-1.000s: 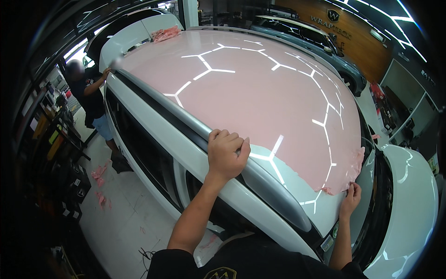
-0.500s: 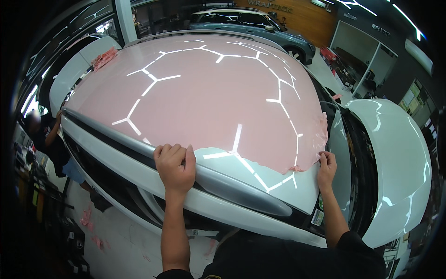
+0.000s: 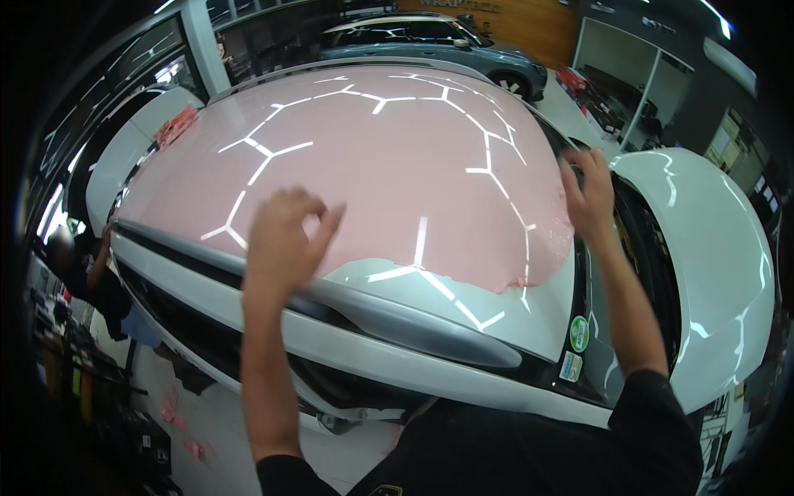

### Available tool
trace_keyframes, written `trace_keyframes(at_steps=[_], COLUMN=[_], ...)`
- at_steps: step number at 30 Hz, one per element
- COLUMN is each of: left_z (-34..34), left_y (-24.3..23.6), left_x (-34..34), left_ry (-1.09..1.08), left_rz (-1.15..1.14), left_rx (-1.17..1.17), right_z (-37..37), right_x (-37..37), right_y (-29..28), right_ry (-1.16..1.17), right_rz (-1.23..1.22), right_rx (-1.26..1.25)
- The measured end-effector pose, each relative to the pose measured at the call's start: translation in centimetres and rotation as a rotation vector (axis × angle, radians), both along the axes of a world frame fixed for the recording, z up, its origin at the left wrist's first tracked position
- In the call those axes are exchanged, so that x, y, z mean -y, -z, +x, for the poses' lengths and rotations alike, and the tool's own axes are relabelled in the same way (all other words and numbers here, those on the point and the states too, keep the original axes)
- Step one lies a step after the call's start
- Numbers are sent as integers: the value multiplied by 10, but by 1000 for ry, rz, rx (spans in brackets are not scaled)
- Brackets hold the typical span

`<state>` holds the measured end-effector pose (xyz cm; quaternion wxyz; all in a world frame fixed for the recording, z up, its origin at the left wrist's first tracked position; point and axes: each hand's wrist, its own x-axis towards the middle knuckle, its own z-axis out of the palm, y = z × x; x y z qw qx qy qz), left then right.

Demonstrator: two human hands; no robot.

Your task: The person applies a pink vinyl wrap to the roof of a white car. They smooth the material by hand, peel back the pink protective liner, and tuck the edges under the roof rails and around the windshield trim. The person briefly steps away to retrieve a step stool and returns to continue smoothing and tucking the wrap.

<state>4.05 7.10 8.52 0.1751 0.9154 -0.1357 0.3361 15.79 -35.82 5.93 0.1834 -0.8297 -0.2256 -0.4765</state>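
Loosely curled left hand (image 3: 284, 240), empty near smooth silver rail (image 3: 430, 331), right hand (image 3: 593, 198) part-open, seemingly empty, beside glossy, ragged-edged pink film (image 3: 372, 182).

Pink film (image 3: 389, 182): thin, glossy, lies mostly smooth across the middle of the frame. Edge is ragged at lower centre-right, wrinkled along the right of centre. Car roof (image 3: 533, 326): white, glossy, gently domed; film covers most of it, bare wedge shows below the ragged edge.
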Motion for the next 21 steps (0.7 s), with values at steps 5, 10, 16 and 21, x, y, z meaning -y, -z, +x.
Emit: trace_keyframes(at_steps=[5, 10, 16, 21], left_z=[86, 97, -126, -93], left_y=[-110, -140, -129, -73], left_x=[-21, -14, -19, -25], left_ry=[-65, -254, -96, -19], left_rz=[313, 390, 169, -3], left_rx=[159, -353, -761, -481], right_z=[107, 118, -220, -114], right_x=[-45, -91, -265, -303], right_y=[-109, -122, -15, -42], right_ry=[105, 51, -1774, -1210], right_rz=[-198, -426, -902, -907], right_rx=[-348, -601, -127, -571])
